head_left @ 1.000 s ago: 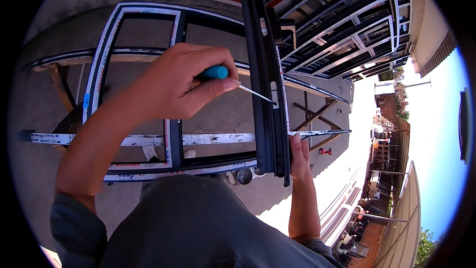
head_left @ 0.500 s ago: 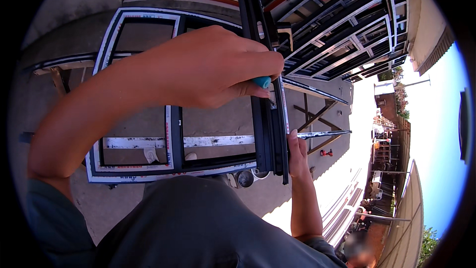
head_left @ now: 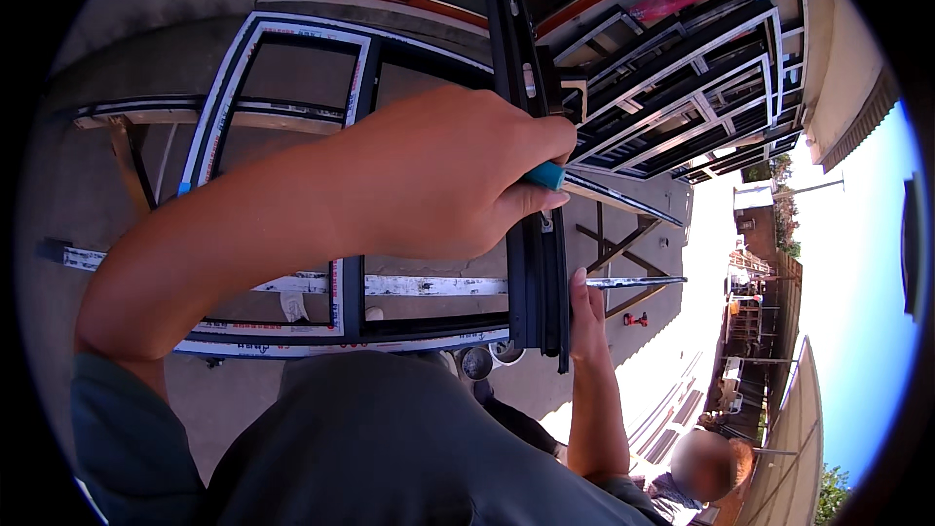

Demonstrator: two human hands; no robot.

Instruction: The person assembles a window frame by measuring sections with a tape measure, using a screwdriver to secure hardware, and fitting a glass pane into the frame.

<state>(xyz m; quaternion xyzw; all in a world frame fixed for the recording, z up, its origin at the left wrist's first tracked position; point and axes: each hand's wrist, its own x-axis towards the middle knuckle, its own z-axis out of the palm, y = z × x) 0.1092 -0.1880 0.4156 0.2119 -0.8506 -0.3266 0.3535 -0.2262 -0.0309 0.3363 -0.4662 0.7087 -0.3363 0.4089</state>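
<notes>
A black window sash (head_left: 536, 282) stands on edge at the right end of a larger black frame (head_left: 362, 326), which has white protective film. Slots and metal fittings run along its narrow face. My left hand (head_left: 477, 170) reaches across and is closed around a tool with a teal handle (head_left: 546, 175); the tool's working end is hidden, close to a metal fitting (head_left: 546, 220) in the sash. Lower down, my right hand (head_left: 587, 317) grips the sash's right side, thumb along its edge and other fingers mostly hidden.
Sawhorse-like supports (head_left: 623, 253) hold the large frame. Several black and white frames (head_left: 682, 88) lean at the back right. A red power tool (head_left: 635, 319) and buckets (head_left: 476, 362) are on the ground. Another person (head_left: 703, 472) is at the lower right.
My left hand and the teal-handled tool sit slightly lower along the sash, the handle showing more. My view has shifted a little. The other person shows more fully, with a dark-clothed leg near the buckets.
</notes>
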